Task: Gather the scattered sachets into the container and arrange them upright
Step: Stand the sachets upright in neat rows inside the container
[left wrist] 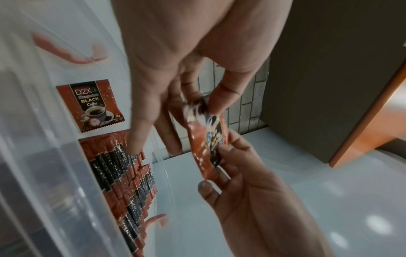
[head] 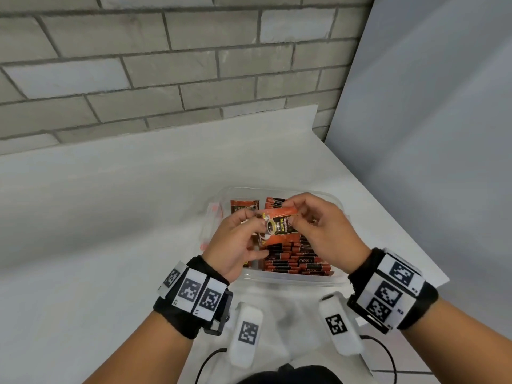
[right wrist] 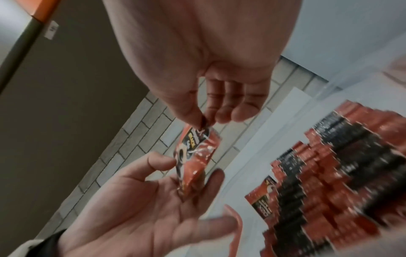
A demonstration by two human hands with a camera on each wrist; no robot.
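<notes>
Both hands hold one glossy orange foil sachet (head: 278, 225) above the clear plastic container (head: 291, 281) near the worktop's (head: 110, 217) right edge: left hand (head: 235, 246) pinches one end, right hand (head: 322, 231) the other. Upright sachets (head: 296, 259) pack the container.

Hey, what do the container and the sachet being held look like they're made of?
Container: clear, glossy plastic, since the packed sachets show through its walls. Held sachet: probably foil-lined or plastic film, shiny and printed; it crinkles and glints where the left hand and right hand pinch it.
</notes>
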